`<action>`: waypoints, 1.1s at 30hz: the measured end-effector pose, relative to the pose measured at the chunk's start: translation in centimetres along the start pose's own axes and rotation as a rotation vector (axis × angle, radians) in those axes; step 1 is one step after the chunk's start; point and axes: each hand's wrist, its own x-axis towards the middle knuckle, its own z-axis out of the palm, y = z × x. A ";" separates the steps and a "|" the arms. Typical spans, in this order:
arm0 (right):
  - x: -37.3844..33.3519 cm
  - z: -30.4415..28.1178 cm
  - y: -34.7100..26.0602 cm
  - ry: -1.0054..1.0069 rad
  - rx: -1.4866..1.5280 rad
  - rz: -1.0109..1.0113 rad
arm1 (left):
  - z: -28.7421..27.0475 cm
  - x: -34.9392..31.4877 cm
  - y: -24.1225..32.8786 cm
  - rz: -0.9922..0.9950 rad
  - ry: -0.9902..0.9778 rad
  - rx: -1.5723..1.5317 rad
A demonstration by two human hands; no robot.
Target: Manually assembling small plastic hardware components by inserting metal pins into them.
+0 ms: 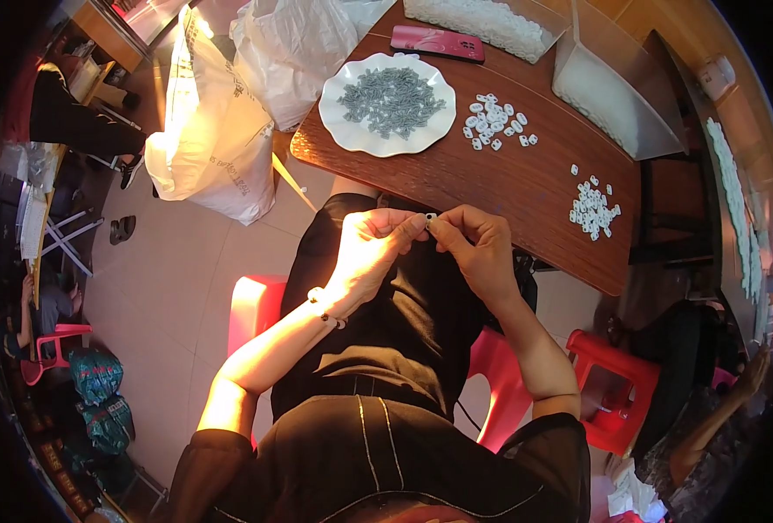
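Observation:
My left hand (371,251) and my right hand (476,248) meet over my lap, just off the table's near edge. Between their fingertips, both pinch a small white plastic piece (431,219) with a dark spot on it. Beyond them, a white scalloped plate (332,122) holds a heap of small grey pieces (393,100). To its right lies a loose group of white oval pieces (489,120) with dark marks. Farther right, a pile of smaller white pieces (592,209) sits near the table's right side.
A pink phone (437,44) lies at the back of the brown table (526,200). Clear bins of white pieces (591,100) stand behind it. Big white sacks (216,144) stand left of the table. A red stool (617,383) and another person's arm (709,427) are at right.

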 end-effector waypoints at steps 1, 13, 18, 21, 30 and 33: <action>0.1 -0.1 -0.1 0.008 0.008 0.000 | 0.1 0.1 0.0 -0.015 0.007 -0.017; 0.4 -5.0 -2.3 0.239 0.168 -0.086 | 3.3 5.1 3.1 0.201 -0.125 0.573; 0.2 -7.0 -3.4 0.402 0.184 -0.232 | 6.1 10.8 3.4 0.795 -0.104 1.047; 0.2 -7.2 -3.5 0.409 0.196 -0.239 | 7.3 15.1 3.7 0.781 -0.118 1.182; 0.3 -7.1 -3.4 0.396 0.217 -0.203 | 11.3 22.3 2.4 0.790 -0.342 1.432; 0.3 -7.4 -3.3 0.401 0.225 -0.190 | 11.8 22.1 2.1 0.813 -0.388 1.550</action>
